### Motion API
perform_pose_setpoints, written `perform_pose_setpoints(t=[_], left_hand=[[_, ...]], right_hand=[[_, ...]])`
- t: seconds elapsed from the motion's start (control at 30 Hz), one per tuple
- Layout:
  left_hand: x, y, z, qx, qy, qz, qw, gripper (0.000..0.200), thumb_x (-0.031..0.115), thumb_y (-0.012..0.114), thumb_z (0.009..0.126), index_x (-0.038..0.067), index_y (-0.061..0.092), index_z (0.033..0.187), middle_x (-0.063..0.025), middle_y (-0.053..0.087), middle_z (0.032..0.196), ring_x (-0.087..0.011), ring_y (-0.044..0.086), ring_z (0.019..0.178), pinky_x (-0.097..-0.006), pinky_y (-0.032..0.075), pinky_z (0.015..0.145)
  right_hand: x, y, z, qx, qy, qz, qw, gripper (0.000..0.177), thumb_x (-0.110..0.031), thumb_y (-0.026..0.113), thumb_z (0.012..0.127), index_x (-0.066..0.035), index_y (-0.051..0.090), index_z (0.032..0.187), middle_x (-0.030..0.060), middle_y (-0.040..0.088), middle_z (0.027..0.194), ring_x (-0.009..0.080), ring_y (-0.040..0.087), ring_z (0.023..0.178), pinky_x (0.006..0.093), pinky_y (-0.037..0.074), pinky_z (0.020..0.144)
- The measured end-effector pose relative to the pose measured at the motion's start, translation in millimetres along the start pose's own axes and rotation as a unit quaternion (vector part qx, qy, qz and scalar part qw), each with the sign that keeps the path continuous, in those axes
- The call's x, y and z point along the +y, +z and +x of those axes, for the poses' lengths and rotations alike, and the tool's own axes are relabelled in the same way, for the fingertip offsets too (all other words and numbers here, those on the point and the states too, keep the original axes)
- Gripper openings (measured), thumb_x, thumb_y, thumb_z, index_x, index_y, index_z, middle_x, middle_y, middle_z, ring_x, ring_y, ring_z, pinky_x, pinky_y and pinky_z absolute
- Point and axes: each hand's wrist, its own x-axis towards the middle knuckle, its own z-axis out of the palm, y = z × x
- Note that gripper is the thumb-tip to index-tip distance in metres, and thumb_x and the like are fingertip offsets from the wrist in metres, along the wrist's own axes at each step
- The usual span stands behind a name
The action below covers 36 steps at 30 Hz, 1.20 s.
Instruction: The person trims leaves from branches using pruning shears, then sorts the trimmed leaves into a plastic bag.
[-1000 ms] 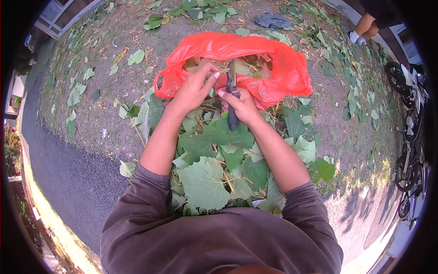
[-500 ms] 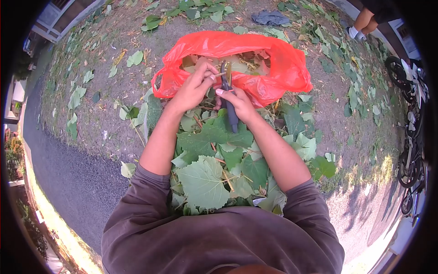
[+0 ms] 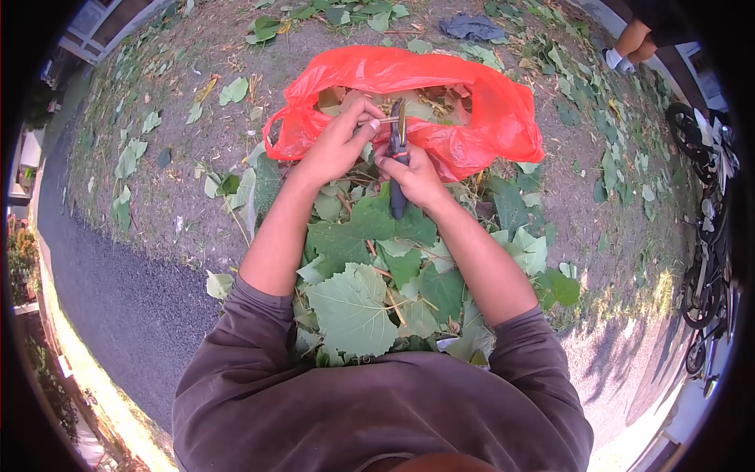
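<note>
My left hand (image 3: pixel 340 145) pinches a thin pale stem (image 3: pixel 388 120) in front of the red plastic bag (image 3: pixel 503 114). The stem's far end reaches the blades of the pruning shears (image 3: pixel 397 141). My right hand (image 3: pixel 417 179) is wrapped round the dark handles of these shears, their blades pointing away from me. Cut pieces of leaf and stem show inside the bag's open mouth. Below both hands, a heap of large green leaves (image 3: pixel 352 308) covers my lap area, with brownish stems among them.
Loose leaves (image 3: pixel 132 157) lie scattered over the bare soil. A dark cloth (image 3: pixel 472 28) is on the ground beyond the bag. Another person's legs (image 3: pixel 631 43) show at the upper right. Motorbikes (image 3: pixel 700 291) stand along the right side, and asphalt (image 3: pixel 126 275) runs along the left.
The shears have shifted slightly up and to the right. Their blades, spread before, are now closer together at the stem. My left hand keeps its pinch on the stem.
</note>
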Motion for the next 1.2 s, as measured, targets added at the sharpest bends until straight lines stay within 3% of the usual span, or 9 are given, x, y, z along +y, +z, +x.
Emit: perform_pose_setpoints(t=[0.17, 0.3, 0.4, 0.6, 0.83, 1.0, 1.2], left_hand=[[1.6, -3.5, 1.7, 0.049, -0.031, -0.039, 0.998, 0.017, 0.012, 0.051, 0.111, 0.002, 0.057, 0.123, -0.0091, 0.064, 0.11, -0.0196, 0.063, 0.112, -0.0345, 0.049, 0.1], [-10.4, -7.5, 5.1, 0.076, -0.006, -0.056, 0.995, 0.018, 0.014, 0.049, 0.112, 0.002, 0.058, 0.122, -0.0073, 0.064, 0.11, -0.016, 0.061, 0.11, -0.0324, 0.047, 0.1], [-13.7, -13.0, 8.3, 0.06, -0.004, -0.178, 0.982, 0.018, 0.01, 0.05, 0.111, 0.001, 0.06, 0.123, -0.0055, 0.065, 0.114, -0.0124, 0.061, 0.11, -0.0318, 0.047, 0.1], [-8.1, -5.6, 6.3, -0.029, -0.016, -0.163, 0.986, 0.017, 0.012, 0.057, 0.111, 0.003, 0.059, 0.125, -0.0052, 0.069, 0.105, -0.0133, 0.063, 0.104, -0.0339, 0.049, 0.101], [-6.6, -8.2, 5.0, -0.015, -0.041, -0.112, 0.993, 0.017, 0.015, 0.062, 0.109, 0.002, 0.063, 0.12, -0.0036, 0.072, 0.098, -0.0124, 0.067, 0.099, -0.0336, 0.05, 0.1], [2.4, -6.5, 2.1, -0.024, -0.093, -0.091, 0.991, 0.013, 0.008, 0.062, 0.106, -0.001, 0.066, 0.116, -0.0026, 0.071, 0.096, -0.0108, 0.068, 0.095, -0.0299, 0.054, 0.089], [3.8, -3.7, 1.0, -0.002, -0.05, -0.03, 0.998, 0.013, 0.005, 0.064, 0.103, -0.001, 0.07, 0.113, -0.004, 0.072, 0.094, -0.0123, 0.07, 0.093, -0.0321, 0.057, 0.082]], right_hand=[[-12.2, 7.9, -4.1, 0.001, 0.046, 0.049, 0.998, 0.025, -0.016, 0.073, 0.1, 0.003, 0.066, 0.115, 0.0057, 0.068, 0.087, 0.0161, 0.069, 0.085, 0.0338, 0.059, 0.075], [-14.0, 4.4, -2.2, -0.016, 0.027, 0.069, 0.997, 0.033, -0.019, 0.073, 0.1, 0.004, 0.064, 0.12, 0.0067, 0.069, 0.088, 0.0183, 0.071, 0.084, 0.035, 0.059, 0.078], [-7.5, 0.5, -0.1, -0.043, 0.03, 0.109, 0.993, 0.037, -0.024, 0.074, 0.1, 0.005, 0.064, 0.123, 0.0073, 0.069, 0.089, 0.0195, 0.071, 0.084, 0.036, 0.058, 0.08], [-12.3, 1.6, -2.7, -0.036, 0.04, 0.082, 0.995, 0.04, -0.027, 0.075, 0.1, 0.003, 0.063, 0.123, 0.0072, 0.069, 0.088, 0.0193, 0.071, 0.083, 0.0349, 0.057, 0.081], [-13.2, 0.5, -2.7, -0.037, 0.03, 0.077, 0.996, 0.04, -0.027, 0.076, 0.099, 0.002, 0.062, 0.123, 0.0065, 0.069, 0.089, 0.018, 0.071, 0.082, 0.0344, 0.056, 0.081], [-12.6, 3.3, -3.3, -0.021, 0.01, 0.052, 0.998, 0.04, -0.025, 0.079, 0.097, 0.001, 0.063, 0.122, 0.0046, 0.067, 0.093, 0.0151, 0.069, 0.082, 0.0331, 0.056, 0.078], [-4.9, -1.9, 0.9, -0.007, -0.008, -0.017, 1.0, 0.031, -0.02, 0.079, 0.093, -0.001, 0.066, 0.113, 0.0017, 0.066, 0.091, 0.0109, 0.064, 0.079, 0.0306, 0.053, 0.074]])
